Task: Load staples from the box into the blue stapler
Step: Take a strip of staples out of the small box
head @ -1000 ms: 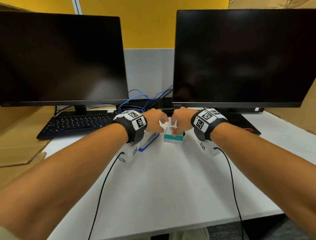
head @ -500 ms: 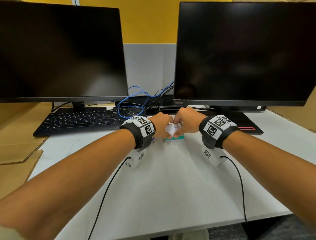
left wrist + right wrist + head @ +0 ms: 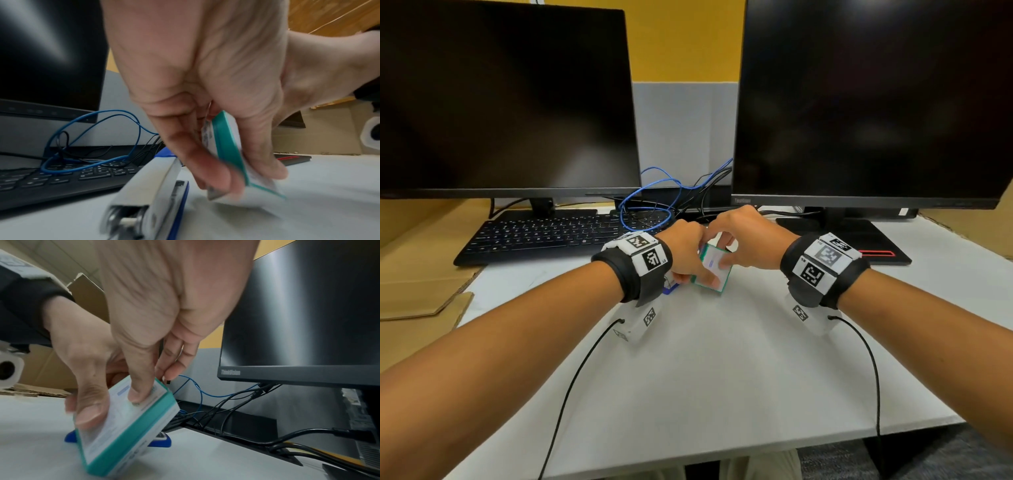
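The small, light, stiff cardboard box (image 3: 714, 268) is being held tilted, pinched between left hand (image 3: 686, 255) and right hand (image 3: 748, 240), best gripped by its edges.

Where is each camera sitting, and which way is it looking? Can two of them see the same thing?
Head: sits on the person's head, looking forward and down at the desk; both forearms, left hand and right hand show, holding the staple box.
Left wrist: under the left wrist, looking along the left hand at the box, with the blue stapler beside it.
Right wrist: under the right wrist, looking along the right hand; the left hand shows too.
Shared: both wrist views see the box and stapler.
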